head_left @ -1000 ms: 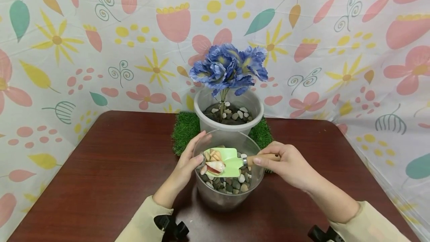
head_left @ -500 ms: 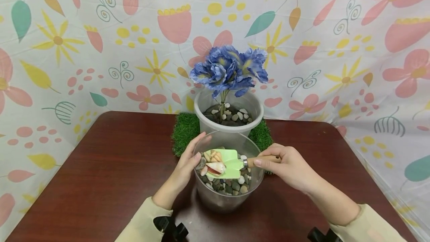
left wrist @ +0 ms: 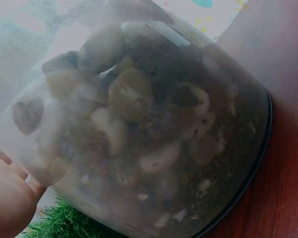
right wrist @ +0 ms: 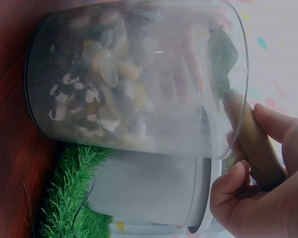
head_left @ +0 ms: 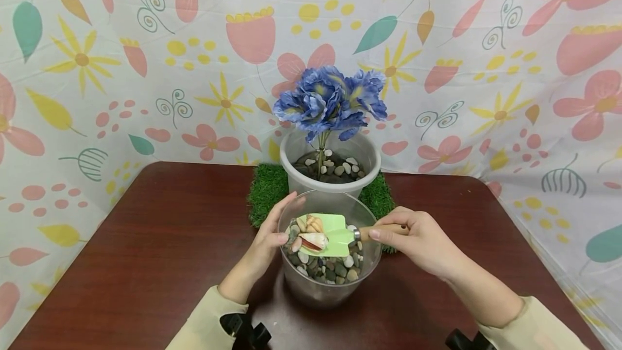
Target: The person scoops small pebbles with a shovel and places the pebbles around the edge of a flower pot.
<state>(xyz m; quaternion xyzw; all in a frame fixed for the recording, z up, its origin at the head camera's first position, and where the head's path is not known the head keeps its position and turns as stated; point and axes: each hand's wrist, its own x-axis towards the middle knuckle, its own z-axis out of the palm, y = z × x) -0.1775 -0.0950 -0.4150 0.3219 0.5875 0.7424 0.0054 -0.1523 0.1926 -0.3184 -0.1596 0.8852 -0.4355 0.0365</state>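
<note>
My right hand grips the wooden handle of a small trowel with a light green blade. The blade lies level within the mouth of a clear plastic pot, above the pebbles inside. On the blade rest a striped cone-shaped seashell, a ridged tan shell and some stones. My left hand holds the pot's left side, fingers along the outer wall and thumb by the rim. Through the hazy wall in the right wrist view, the trowel blade shows near the rim.
Right behind the clear pot stands a white flowerpot with blue artificial flowers, soil and pebbles. It stands on a green turf mat. The dark red table ends at a patterned cloth backdrop.
My left thumb has drawn back slightly from over the rim, down the pot's left side. The trowel, still in my right hand, has shifted very slightly; the shells stay on it.
</note>
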